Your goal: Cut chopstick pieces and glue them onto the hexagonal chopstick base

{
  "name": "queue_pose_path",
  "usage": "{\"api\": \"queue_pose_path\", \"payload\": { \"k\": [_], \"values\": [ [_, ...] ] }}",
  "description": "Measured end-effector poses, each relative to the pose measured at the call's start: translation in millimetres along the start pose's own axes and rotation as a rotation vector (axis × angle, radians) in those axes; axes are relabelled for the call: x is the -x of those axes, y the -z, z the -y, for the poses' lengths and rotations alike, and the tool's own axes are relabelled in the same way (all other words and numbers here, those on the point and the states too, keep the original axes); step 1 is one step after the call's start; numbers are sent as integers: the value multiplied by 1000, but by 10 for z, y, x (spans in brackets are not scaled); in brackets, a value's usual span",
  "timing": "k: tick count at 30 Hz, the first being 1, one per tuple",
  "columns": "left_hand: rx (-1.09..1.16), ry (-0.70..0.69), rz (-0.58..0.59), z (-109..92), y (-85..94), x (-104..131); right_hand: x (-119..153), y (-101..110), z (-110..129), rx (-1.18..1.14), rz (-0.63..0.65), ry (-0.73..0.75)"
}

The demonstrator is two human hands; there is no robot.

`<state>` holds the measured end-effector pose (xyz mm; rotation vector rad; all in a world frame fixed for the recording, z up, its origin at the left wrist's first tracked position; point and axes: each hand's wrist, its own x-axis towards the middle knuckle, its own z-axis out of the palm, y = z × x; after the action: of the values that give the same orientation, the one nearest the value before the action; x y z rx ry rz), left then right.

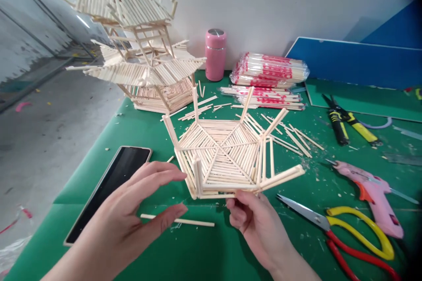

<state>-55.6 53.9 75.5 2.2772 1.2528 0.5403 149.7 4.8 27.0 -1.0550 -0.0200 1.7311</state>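
Observation:
A hexagonal base of light wooden sticks [219, 151], with stick posts rising from its corners, is at the centre of the view. My right hand [252, 221] pinches its near edge, right of the middle. My left hand [141, 206] is at the base's near left corner, thumb and fingers apart, with nothing between them. A loose stick [198, 222] lies on the green table below, partly behind my left thumb. Left of the base a black phone [115, 184] is partly covered by my left hand.
A tiered stick pavilion [145, 70] stands at the back left, beside a pink flask [216, 55]. Wrapped stick bundles [268, 72] and loose cut sticks [298, 138] lie behind. On the right are pliers [349, 118], a pink glue gun [369, 193] and scissors [325, 221].

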Motion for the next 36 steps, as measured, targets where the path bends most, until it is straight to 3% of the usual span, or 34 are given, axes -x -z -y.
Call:
{"api": "queue_pose_path", "payload": {
  "k": [10, 17, 22, 24, 29, 32, 36],
  "values": [
    [250, 391, -168, -169, -263, 355, 329, 95, -170, -243, -162, -144],
    [369, 408, -171, -207, -378, 533, 506, 57, -173, -208, -136, -102],
    [469, 456, -110, -418, -438, 672, 663, 140, -257, -33, -58, -84],
    [609, 471, -3, -567, -529, 715, 765, 213, -308, 165, 10, 32],
    [1099, 484, 196, -966, -899, 682, 1008, 448, -439, 602, 106, 515],
    [1349, 551, 255, -1158, -1088, 615, 1096, 544, -494, 664, 61, 650],
    [1480, 503, 319, -1335, -1219, 624, 1163, 640, -517, 646, -70, 859]
  ]
}}
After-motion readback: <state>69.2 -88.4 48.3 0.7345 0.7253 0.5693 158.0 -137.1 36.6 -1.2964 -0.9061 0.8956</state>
